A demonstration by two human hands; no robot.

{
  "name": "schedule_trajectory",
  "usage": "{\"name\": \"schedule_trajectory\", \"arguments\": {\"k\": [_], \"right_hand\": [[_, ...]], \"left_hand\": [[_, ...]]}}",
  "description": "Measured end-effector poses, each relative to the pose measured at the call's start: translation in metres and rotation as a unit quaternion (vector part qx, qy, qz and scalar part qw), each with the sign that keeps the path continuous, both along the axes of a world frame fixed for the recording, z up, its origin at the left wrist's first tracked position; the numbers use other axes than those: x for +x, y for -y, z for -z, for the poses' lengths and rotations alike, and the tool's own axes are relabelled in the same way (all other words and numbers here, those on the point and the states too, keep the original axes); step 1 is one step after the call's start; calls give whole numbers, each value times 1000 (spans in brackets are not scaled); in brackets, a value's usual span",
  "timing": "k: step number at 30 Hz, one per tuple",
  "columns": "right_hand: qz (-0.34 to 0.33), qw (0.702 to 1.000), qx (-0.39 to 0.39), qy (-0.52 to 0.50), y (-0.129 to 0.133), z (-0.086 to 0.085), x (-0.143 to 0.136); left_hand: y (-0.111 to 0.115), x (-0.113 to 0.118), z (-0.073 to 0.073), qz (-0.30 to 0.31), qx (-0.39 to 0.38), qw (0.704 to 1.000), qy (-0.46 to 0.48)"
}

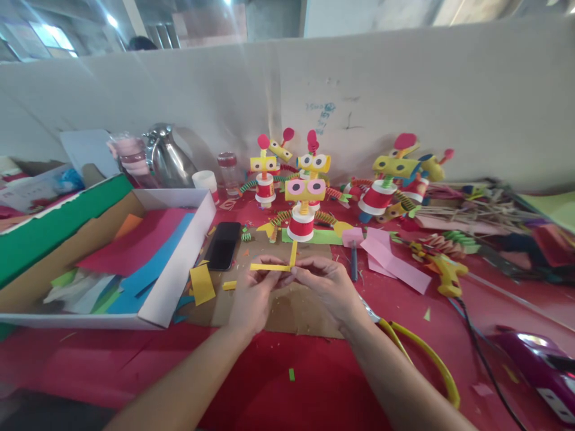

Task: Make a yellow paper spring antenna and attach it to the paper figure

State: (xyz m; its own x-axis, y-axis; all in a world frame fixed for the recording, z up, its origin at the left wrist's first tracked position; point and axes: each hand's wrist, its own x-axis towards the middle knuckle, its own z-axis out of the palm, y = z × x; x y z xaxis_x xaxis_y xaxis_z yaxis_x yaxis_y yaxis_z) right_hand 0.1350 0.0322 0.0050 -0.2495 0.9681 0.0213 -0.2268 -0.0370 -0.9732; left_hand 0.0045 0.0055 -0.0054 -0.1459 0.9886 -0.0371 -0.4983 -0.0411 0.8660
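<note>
Both my hands pinch yellow paper strips [269,267] over the brown cardboard [309,317]. The strips meet at a corner between my fingertips, one stretching left and the other pointing up and away. My left hand [251,299] is closed on the left-hand strip. At the corner, my right hand [330,284] has thumb and fingers pressed together on the paper. Just beyond stands a paper-cup robot figure [302,222] with a yellow head, pink eyes and coiled paper arms. A yellow paper piece [202,284] and a small folded yellow strip [229,285] lie left of my left hand.
An open box of coloured paper [177,287] stands left, beside a black phone [224,245]. On the right are yellow-handled scissors [424,347], a yellow glue gun [449,274] with a cord, a pen [354,261] and pink paper [395,263]. More cup figures [380,194] stand near the wall.
</note>
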Motion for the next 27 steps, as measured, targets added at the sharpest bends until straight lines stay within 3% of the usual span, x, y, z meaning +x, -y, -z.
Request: {"name": "schedule_trajectory", "arguments": {"k": [8,17,22,27], "right_hand": [[6,1000,-1,27,0,1,0],[19,982,152,113,6,-7,0],[-14,985,147,89,8,-7,-1],[14,976,178,121,3,0,-1]], "left_hand": [[-2,-3,-2,3,-32,999,-15],[-5,-6,-4,6,-31,999,4],[-7,-5,-4,-11,-31,999,10],[-7,-7,-2,20,-26,998,58]]}}
